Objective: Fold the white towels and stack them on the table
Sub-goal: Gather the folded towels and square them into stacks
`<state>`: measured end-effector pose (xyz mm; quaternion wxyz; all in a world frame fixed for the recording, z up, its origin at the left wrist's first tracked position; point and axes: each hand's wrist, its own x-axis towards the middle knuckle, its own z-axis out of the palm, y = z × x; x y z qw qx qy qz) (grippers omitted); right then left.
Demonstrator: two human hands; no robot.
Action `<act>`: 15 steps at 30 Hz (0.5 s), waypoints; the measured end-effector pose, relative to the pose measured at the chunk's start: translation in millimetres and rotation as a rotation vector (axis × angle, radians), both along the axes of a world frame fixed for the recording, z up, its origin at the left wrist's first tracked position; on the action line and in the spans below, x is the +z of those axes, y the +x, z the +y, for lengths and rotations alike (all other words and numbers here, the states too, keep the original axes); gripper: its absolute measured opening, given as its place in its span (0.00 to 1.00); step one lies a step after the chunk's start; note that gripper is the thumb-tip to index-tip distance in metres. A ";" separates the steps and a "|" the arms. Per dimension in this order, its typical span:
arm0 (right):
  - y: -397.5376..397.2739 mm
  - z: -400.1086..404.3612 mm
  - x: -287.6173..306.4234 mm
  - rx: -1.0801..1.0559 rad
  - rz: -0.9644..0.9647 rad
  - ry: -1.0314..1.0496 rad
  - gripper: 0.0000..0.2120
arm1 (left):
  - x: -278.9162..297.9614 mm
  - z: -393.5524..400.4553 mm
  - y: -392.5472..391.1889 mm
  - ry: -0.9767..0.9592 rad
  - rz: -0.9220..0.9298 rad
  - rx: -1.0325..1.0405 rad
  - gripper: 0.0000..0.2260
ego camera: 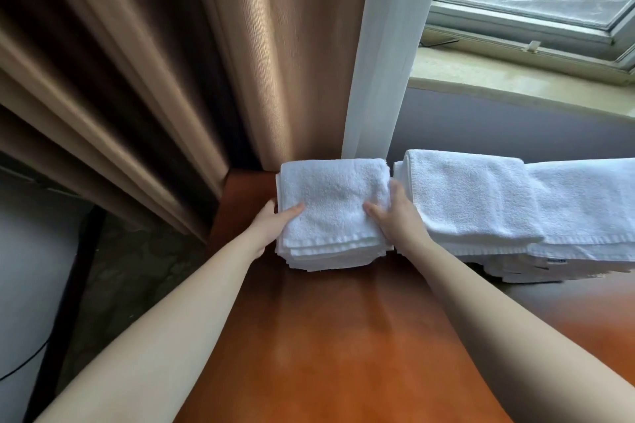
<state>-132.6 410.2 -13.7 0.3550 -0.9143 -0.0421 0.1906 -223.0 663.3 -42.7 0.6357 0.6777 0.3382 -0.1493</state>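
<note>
A stack of folded white towels point(331, 203) sits at the far left corner of the brown wooden table point(343, 336). My left hand point(275, 218) grips the stack's left side, thumb on top and fingers hidden beside or beneath it. My right hand point(395, 213) holds the right side the same way, thumb on the top towel. To the right lies a second pile of white towels point(474, 203), wider and less tightly folded, with a long towel point(584, 209) draped over its right part.
Brown curtains point(171, 62) hang behind the table's left corner, with a white sheer curtain point(388, 45) beside them. A window and sill point(532, 72) run along the back right. The floor and a dark cable point(20, 371) lie left of the table edge.
</note>
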 end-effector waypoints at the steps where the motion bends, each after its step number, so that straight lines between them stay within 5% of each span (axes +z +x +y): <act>1: 0.1 1.8 4.1 0.053 -0.114 -0.060 0.37 | -0.9 0.9 0.3 0.013 -0.007 0.001 0.38; 5: 10.5 -4.6 19.5 0.178 -0.501 -0.305 0.40 | -5.0 7.4 0.5 0.040 0.037 -0.009 0.48; 11: 38.9 -62.7 18.2 0.040 -0.317 -0.404 0.61 | -9.4 -3.2 1.0 -0.155 0.230 -0.052 0.54; 15: 40.8 -85.6 2.6 0.100 -0.185 -0.362 0.57 | -12.3 -23.6 8.2 -0.166 0.161 0.015 0.57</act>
